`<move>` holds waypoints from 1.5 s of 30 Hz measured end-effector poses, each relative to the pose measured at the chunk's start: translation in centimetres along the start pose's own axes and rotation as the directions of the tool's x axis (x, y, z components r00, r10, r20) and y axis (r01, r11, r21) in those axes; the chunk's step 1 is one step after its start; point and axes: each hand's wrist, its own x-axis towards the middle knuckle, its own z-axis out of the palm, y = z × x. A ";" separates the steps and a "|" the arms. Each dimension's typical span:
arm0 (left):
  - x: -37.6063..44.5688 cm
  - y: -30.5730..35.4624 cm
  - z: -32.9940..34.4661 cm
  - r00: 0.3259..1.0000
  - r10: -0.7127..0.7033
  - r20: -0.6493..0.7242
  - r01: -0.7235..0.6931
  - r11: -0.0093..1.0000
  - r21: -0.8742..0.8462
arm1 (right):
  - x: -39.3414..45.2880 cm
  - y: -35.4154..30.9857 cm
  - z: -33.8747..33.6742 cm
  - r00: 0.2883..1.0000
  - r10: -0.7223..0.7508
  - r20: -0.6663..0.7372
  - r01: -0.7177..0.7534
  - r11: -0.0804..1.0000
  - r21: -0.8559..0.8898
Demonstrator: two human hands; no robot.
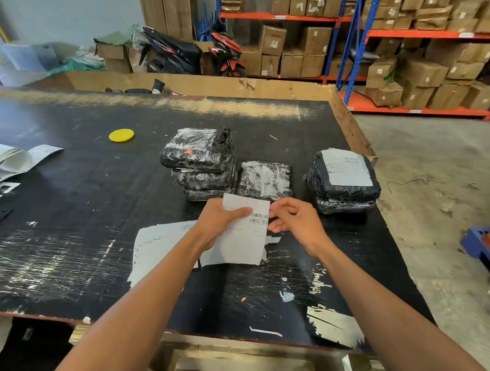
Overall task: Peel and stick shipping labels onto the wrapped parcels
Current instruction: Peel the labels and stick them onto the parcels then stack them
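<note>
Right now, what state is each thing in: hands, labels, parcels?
Left hand: grips the held label, thumb on its face.
Right hand: pinches that label's right edge.
Held label: off the table, not yet stuck.
Label sheets: flat on the table.
Right stack: top parcel labelled.
Middle parcel: wrapped, no label visible.
Left stack: wrapped, no shipping label visible.
Yellow disc: lying flat.
</note>
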 end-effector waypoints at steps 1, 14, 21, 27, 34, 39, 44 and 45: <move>0.0 0.0 0.0 1.000 -0.003 -0.002 0.003 1.000 0.007 | 0.0 -0.1 0.0 1.000 0.002 0.003 -0.002 1.000 -0.007; 0.1 0.0 -0.5 1.000 -0.001 0.006 0.001 0.999 0.039 | 0.0 -0.5 0.4 0.998 -0.008 0.063 0.012 0.998 -0.057; 0.0 0.2 -0.7 1.000 -0.013 0.016 0.012 0.999 0.047 | -0.2 -0.9 0.4 0.995 -0.020 0.094 0.028 0.996 -0.082; -0.3 0.9 -1.0 0.994 -0.065 0.084 0.072 0.994 -0.077 | -0.4 -1.6 0.4 0.985 0.019 0.173 -0.039 0.992 0.118; -0.3 1.8 -0.8 0.974 -0.109 0.200 0.146 0.972 -0.183 | -0.4 -2.9 0.6 0.967 0.025 0.254 -0.126 0.912 0.391; 0.1 2.5 0.6 0.993 0.101 0.062 -0.106 0.991 0.082 | -0.2 -3.6 0.9 0.980 -0.009 0.199 -0.071 0.917 0.391; 0.1 4.0 1.9 0.914 0.406 -0.016 -0.391 0.891 0.231 | 0.1 -4.3 1.6 0.994 -0.040 0.100 0.005 0.944 0.329; 0.1 4.3 2.1 0.910 0.414 0.025 -0.409 0.885 0.223 | 0.2 -4.4 1.6 0.995 -0.052 0.085 0.024 0.952 0.305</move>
